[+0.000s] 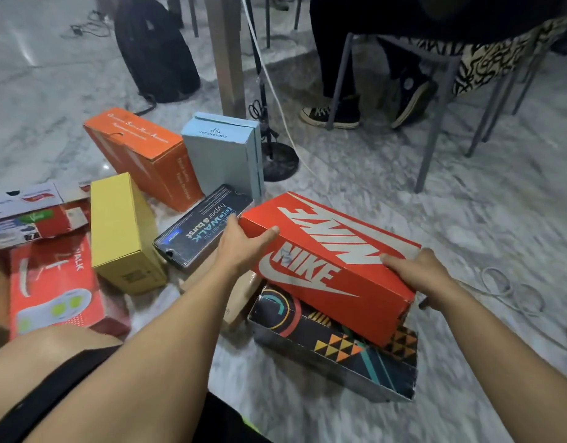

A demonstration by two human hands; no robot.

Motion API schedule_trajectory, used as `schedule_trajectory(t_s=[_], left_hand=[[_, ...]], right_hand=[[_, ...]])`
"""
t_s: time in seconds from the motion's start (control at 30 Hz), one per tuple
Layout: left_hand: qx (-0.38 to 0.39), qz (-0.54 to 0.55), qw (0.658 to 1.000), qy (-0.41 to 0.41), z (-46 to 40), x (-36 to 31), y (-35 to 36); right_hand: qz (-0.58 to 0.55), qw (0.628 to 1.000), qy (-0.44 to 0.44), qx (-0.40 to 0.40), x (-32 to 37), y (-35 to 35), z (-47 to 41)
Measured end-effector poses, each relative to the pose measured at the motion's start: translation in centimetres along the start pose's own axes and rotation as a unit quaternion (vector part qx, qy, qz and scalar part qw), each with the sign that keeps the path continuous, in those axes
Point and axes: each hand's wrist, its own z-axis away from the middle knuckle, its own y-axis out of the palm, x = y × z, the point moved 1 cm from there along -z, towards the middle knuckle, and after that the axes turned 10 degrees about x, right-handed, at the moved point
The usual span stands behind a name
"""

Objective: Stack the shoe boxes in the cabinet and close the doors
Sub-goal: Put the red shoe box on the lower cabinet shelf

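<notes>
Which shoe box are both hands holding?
The red Nike box, gripped at its ends by the left hand and right hand, atop the black patterned box; the others lie untouched.

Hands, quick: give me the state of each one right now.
Left hand: grips the left end of the red Nike box, thumb on top.
Right hand: grips the right end of the same box, fingers curled round its edge.

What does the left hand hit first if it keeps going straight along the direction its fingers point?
The left hand already grips the near end of the red Nike box. Past that, its line runs up and right over the box lid toward bare marble floor; probably free, though depth is unclear.
</notes>
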Motion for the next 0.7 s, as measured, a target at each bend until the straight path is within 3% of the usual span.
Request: schedule_trajectory(t_s=[0.13,0.27,0.53,0.7], left_hand=[[0.011,0.056,0.998,-0.023,-1.0,0.1,-0.1],[0.01,0.096,0.995,-0.02,-1.0,0.1,-0.5],[-0.107,0.168,0.98,0.014,1.1,-1.7,-4.9],[-0.181,0.108,0.977,0.025,4.2,-2.7,-12.2]], right_hand=[[-0.17,0.983,0.004,0.065,-0.8,0.6,0.4],[-0.254,0.966,-0.023,0.046,-1.3,1.1,0.2],[-0.246,0.957,-0.147,0.049,3.9,0.1,2.2],[-0.203,0.943,-0.236,0.114,9.9,0.8,5.1]])
